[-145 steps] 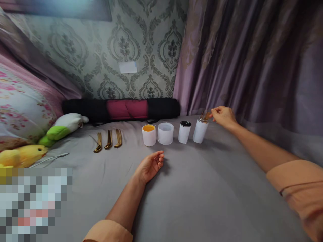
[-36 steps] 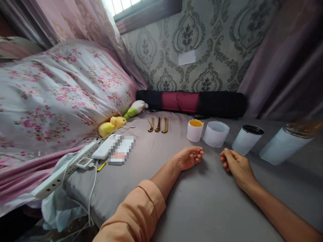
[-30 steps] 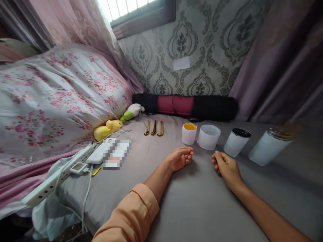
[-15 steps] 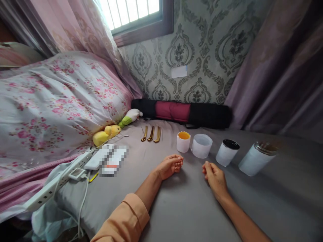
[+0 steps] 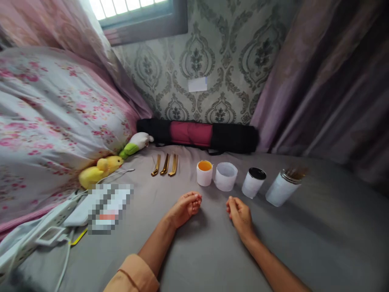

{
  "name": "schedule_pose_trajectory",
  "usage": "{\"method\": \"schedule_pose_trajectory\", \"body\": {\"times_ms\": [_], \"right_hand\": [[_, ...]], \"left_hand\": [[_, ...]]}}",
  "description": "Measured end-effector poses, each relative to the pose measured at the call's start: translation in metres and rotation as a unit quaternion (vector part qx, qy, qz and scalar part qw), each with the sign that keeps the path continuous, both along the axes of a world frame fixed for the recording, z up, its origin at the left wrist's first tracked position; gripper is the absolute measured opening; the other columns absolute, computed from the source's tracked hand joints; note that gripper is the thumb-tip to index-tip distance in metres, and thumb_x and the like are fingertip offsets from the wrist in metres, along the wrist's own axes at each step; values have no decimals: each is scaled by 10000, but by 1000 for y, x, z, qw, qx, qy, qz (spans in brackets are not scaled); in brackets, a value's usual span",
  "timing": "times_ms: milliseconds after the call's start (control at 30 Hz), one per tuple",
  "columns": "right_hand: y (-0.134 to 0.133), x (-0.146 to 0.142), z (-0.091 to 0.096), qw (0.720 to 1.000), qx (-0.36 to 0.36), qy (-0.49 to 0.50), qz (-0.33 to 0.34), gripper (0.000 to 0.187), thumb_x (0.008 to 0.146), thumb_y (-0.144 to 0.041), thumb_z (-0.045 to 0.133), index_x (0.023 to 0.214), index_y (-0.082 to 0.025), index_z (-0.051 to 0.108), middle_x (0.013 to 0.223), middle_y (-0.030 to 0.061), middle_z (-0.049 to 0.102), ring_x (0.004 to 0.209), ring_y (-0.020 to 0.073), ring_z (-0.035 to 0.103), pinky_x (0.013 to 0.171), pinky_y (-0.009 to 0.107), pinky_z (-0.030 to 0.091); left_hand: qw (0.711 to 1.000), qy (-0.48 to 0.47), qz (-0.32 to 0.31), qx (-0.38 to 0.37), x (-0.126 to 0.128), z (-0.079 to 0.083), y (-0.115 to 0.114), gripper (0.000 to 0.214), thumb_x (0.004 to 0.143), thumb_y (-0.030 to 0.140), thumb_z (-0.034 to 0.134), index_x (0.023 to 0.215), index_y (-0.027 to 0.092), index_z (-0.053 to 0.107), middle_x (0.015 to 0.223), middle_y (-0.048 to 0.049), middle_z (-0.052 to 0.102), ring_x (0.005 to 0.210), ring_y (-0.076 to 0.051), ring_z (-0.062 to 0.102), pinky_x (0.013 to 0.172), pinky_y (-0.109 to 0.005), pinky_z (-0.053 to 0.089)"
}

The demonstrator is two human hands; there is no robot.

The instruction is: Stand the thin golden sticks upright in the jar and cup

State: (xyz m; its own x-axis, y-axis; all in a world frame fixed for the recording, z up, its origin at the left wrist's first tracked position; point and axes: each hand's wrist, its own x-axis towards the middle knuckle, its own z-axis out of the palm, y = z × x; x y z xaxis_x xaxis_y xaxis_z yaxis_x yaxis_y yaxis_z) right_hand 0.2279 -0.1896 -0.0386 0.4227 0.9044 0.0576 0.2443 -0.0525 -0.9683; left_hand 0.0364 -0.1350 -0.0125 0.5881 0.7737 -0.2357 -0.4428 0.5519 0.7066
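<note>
My left hand [image 5: 186, 207] rests on the grey sheet, fingers curled into a loose fist with nothing visible in them. To its right my right hand [image 5: 240, 215] lies likewise curled, no object showing. Beyond them stands a row of white-wrapped containers: a cup with a yellow-orange inside [image 5: 204, 178], a wider whitish cup [image 5: 225, 182], a cup with a black inside [image 5: 251, 187] and a tilted-looking jar [image 5: 278, 192] with thin brownish sticks at its mouth. Three groups of gold bent rods [image 5: 164, 165], resembling metal straws, lie left of the cups. Neither hand touches these things.
A long black and maroon bag [image 5: 194, 134] lies along the patterned wall. Left are a yellow plush toy [image 5: 100, 170], a green and white plush toy [image 5: 136, 144], a power strip [image 5: 54, 227] with cables and a blurred flat item [image 5: 112, 207]. Curtains hang at both sides.
The view has turned to the right, so everything sits further left in the picture. Both hands keep the same curled pose, and the cups and gold rods have not moved.
</note>
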Motion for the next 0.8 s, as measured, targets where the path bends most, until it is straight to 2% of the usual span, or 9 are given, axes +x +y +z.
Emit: {"method": "schedule_pose_trajectory", "body": {"times_ms": [433, 667, 800], "right_hand": [[2, -1, -3, 999, -4, -34, -20, 409, 813, -488, 349, 604, -167, 492, 503, -15, 475, 445, 91, 435, 431, 190, 322], [1, 0, -2, 999, -12, -37, -35, 411, 807, -498, 352, 619, -167, 508, 510, -11, 498, 440, 96, 448, 442, 202, 337], [1, 2, -3, 999, -12, -33, -21, 406, 793, -511, 367, 637, -168, 517, 515, -4, 506, 439, 101, 457, 433, 204, 337]], "left_hand": [[1000, 19, -5, -18, -1, -1, -2, 108, 727, 188, 608, 783, 102, 573, 673, -15, 520, 557, -31, 465, 499, -133, 359], [1000, 11, 1, -9, -1, 0, -1, 116, 718, 193, 614, 771, 98, 574, 657, -12, 511, 527, -27, 444, 477, -142, 328], [1000, 11, 27, 10, -4, 0, 5, 143, 704, 208, 627, 775, 98, 571, 664, -14, 510, 524, -29, 438, 466, -149, 305]]}}
